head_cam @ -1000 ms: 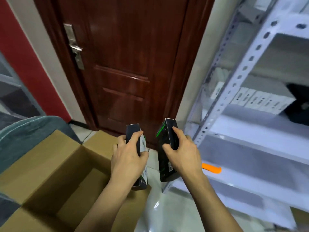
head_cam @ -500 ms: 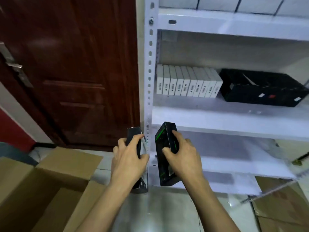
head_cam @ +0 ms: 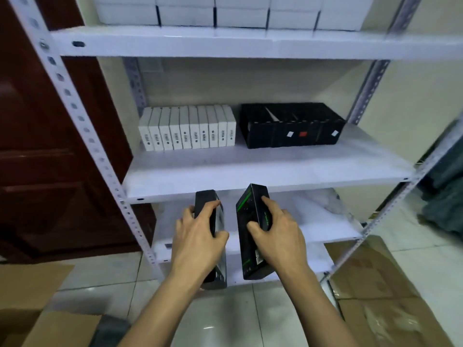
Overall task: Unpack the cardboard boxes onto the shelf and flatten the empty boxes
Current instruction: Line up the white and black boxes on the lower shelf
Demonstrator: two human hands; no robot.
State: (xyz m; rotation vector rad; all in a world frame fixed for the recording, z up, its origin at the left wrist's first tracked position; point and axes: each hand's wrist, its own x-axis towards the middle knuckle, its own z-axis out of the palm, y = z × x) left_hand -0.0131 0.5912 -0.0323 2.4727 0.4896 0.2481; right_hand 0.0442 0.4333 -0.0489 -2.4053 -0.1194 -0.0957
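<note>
My left hand (head_cam: 198, 242) has its grip round a slim black box (head_cam: 211, 221), thumb on one side and fingers over the top edge, holding it upright in front of the white metal shelf (head_cam: 250, 171). My right hand (head_cam: 278, 236) grips a second black box with green stripes (head_cam: 250, 234), also upright and leaning a little toward the left one; the two boxes are close but apart. Both are held in the air just below the front edge of the shelf's middle board. On that board, toward the back, a row of small white boxes (head_cam: 188, 131) stands on end, and just to the right of them sits a group of black boxes (head_cam: 292, 125). The board above carries larger white boxes (head_cam: 225, 11). Left of the shelf, at the bottom corner of the view, a brown cardboard box (head_cam: 32, 321) sits on the tiled floor (head_cam: 225, 316), and flat cardboard (head_cam: 375, 284) lies on the floor to the shelf's right
</note>
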